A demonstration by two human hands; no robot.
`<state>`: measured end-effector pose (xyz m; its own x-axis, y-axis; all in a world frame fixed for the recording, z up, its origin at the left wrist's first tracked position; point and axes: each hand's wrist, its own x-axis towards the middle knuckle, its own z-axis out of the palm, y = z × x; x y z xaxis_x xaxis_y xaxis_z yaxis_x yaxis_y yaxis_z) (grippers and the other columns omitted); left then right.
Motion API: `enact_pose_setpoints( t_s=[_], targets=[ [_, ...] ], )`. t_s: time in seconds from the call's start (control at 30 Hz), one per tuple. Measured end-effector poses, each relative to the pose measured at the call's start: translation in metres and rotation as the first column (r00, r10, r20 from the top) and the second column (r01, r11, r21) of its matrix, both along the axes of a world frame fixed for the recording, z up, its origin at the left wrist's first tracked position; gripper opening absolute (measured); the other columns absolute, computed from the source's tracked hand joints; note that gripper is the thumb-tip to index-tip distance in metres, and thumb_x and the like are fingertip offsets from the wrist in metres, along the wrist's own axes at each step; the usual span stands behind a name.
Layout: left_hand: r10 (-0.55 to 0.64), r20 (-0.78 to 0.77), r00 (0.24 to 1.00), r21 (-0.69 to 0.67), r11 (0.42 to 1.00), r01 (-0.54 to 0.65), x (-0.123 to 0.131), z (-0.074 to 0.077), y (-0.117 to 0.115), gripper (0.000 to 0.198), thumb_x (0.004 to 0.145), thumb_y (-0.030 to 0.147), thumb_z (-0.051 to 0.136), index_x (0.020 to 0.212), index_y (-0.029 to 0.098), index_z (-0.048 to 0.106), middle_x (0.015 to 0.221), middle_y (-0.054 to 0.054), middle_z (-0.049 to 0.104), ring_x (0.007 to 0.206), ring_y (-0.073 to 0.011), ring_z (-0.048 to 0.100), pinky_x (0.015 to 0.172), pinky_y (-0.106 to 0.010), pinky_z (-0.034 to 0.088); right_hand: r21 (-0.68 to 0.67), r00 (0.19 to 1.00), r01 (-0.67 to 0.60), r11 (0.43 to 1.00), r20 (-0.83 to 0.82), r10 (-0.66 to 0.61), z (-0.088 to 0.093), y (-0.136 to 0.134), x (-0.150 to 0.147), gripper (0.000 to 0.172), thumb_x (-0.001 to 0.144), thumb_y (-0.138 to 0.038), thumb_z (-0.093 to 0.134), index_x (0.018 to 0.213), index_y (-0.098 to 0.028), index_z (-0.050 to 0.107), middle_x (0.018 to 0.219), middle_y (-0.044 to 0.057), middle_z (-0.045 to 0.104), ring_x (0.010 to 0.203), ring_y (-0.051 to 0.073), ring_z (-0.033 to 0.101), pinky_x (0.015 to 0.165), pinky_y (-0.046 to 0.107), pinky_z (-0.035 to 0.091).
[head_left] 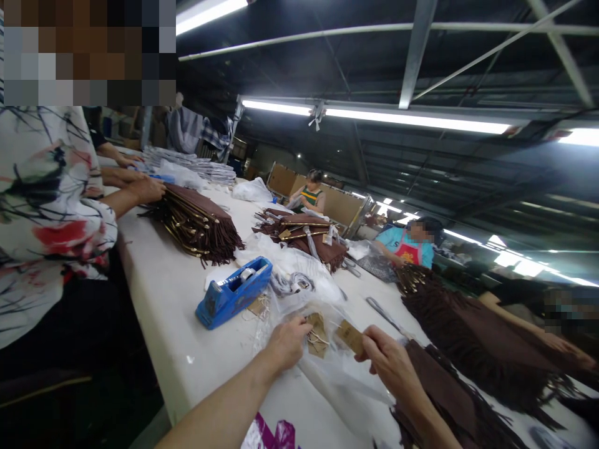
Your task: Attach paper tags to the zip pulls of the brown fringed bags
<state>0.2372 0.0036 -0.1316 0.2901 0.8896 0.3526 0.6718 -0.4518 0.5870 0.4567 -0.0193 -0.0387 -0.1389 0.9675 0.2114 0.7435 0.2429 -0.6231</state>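
Over a clear plastic bag [327, 386] on the white table, my right hand [386, 358] pinches a small brown cardboard hang tag [350, 337] by its edge. My left hand [286, 343] is closed, its fingertips on several brown hang tags [317, 340] with pale strings. A blue tape dispenser [234, 293] stands just beyond my left hand. Between it and the bag lie more strung tags [259, 305]. Brown fringed fabric [444, 386] lies beside my right forearm.
A co-worker in a floral shirt [51, 224] handles a brown fringed stack [196, 218] at left. More brown bundles [309, 237] lie across the table [187, 380]. Further co-workers, one in a turquoise shirt [397, 240], stand at the far side and right. Purple plastic [281, 433] lies near me.
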Motion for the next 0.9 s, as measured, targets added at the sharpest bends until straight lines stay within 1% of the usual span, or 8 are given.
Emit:
enact_pose_setpoints(
  t_s=[0.33, 0.43, 0.5, 0.57, 0.63, 0.73, 0.8, 0.9],
  targets=[
    [-0.021, 0.181, 0.983, 0.117, 0.993, 0.000, -0.004, 0.011, 0.000, 0.036, 0.079, 0.006, 0.041, 0.096, 0.018, 0.070, 0.113, -0.009, 0.063, 0.101, -0.0211, 0.060, 0.092, -0.033, 0.046, -0.106, 0.963, 0.055, 0.993, -0.258, -0.081, 0.028, -0.066, 0.049, 0.030, 0.076, -0.050, 0.046, 0.063, -0.023, 0.043, 0.051, -0.004, 0.057, 0.043, 0.012, 0.052, 0.041, 0.022, 0.038],
    [-0.113, 0.435, 0.893, 0.115, 0.991, 0.069, 0.012, 0.033, -0.014, 0.026, 0.083, 0.019, 0.046, 0.095, 0.017, 0.069, 0.115, -0.010, 0.064, 0.109, -0.0229, 0.056, 0.097, -0.036, 0.042, -0.067, 0.970, 0.071, 0.995, -0.228, -0.085, 0.042, -0.098, 0.059, 0.028, 0.081, -0.046, 0.045, 0.066, -0.023, 0.043, 0.052, -0.006, 0.054, 0.043, 0.011, 0.049, 0.043, 0.022, 0.037],
    [-0.210, 0.597, 0.775, -0.012, 0.963, 0.270, 0.036, 0.053, -0.034, 0.031, 0.085, 0.030, 0.048, 0.108, 0.017, 0.065, 0.123, -0.010, 0.061, 0.118, -0.0248, 0.051, 0.098, -0.038, 0.041, -0.026, 0.981, 0.085, 0.996, -0.172, -0.088, 0.051, -0.120, 0.064, 0.027, 0.082, -0.044, 0.044, 0.066, -0.023, 0.044, 0.053, -0.006, 0.052, 0.046, 0.012, 0.051, 0.045, 0.023, 0.037],
    [-0.278, 0.719, 0.637, -0.169, 0.819, 0.548, 0.064, 0.072, -0.060, 0.039, 0.089, 0.039, 0.047, 0.120, 0.018, 0.058, 0.125, -0.011, 0.060, 0.119, -0.0240, 0.051, 0.096, -0.038, 0.041, 0.023, 0.988, 0.111, 0.994, -0.107, -0.108, 0.061, -0.140, 0.072, 0.026, 0.083, -0.043, 0.043, 0.067, -0.023, 0.045, 0.053, -0.006, 0.052, 0.048, 0.012, 0.052, 0.046, 0.023, 0.038],
    [-0.287, 0.800, 0.527, -0.310, 0.554, 0.772, 0.093, 0.087, -0.088, 0.042, 0.090, 0.045, 0.045, 0.119, 0.018, 0.056, 0.113, -0.011, 0.065, 0.108, -0.0210, 0.058, 0.087, -0.035, 0.044, 0.076, 0.986, 0.159, 0.984, -0.057, -0.155, 0.071, -0.160, 0.083, 0.025, 0.084, -0.041, 0.041, 0.067, -0.023, 0.046, 0.053, -0.005, 0.053, 0.047, 0.012, 0.052, 0.048, 0.024, 0.040],
    [-0.280, 0.826, 0.489, -0.442, 0.218, 0.870, 0.124, 0.094, -0.121, 0.040, 0.081, 0.049, 0.058, 0.100, 0.014, 0.061, 0.074, -0.003, 0.063, 0.061, -0.0111, 0.058, 0.059, -0.023, 0.041, 0.121, 0.970, 0.245, 0.962, -0.025, -0.243, 0.079, -0.193, 0.114, 0.024, 0.085, -0.039, 0.041, 0.069, -0.023, 0.048, 0.055, -0.004, 0.058, 0.047, 0.012, 0.053, 0.050, 0.024, 0.042],
    [-0.295, 0.806, 0.513, -0.475, 0.194, 0.858, 0.137, 0.093, -0.134, 0.039, 0.074, 0.048, 0.066, 0.087, 0.012, 0.061, 0.055, 0.006, 0.048, 0.041, -0.0042, 0.036, 0.045, -0.019, 0.026, 0.114, 0.947, 0.321, 0.940, -0.030, -0.320, 0.079, -0.220, 0.141, 0.023, 0.084, -0.040, 0.042, 0.070, -0.023, 0.050, 0.058, -0.003, 0.059, 0.049, 0.013, 0.054, 0.048, 0.023, 0.042],
    [-0.386, 0.728, 0.566, -0.486, 0.291, 0.824, 0.156, 0.089, -0.144, 0.037, 0.074, 0.048, 0.063, 0.079, 0.012, 0.060, 0.049, 0.008, 0.044, 0.038, -0.0035, 0.027, 0.041, -0.019, 0.017, 0.103, 0.914, 0.405, 0.908, -0.011, -0.406, 0.070, -0.268, 0.182, 0.023, 0.081, -0.041, 0.045, 0.070, -0.022, 0.053, 0.059, -0.004, 0.054, 0.051, 0.013, 0.052, 0.047, 0.022, 0.040]
  ],
)
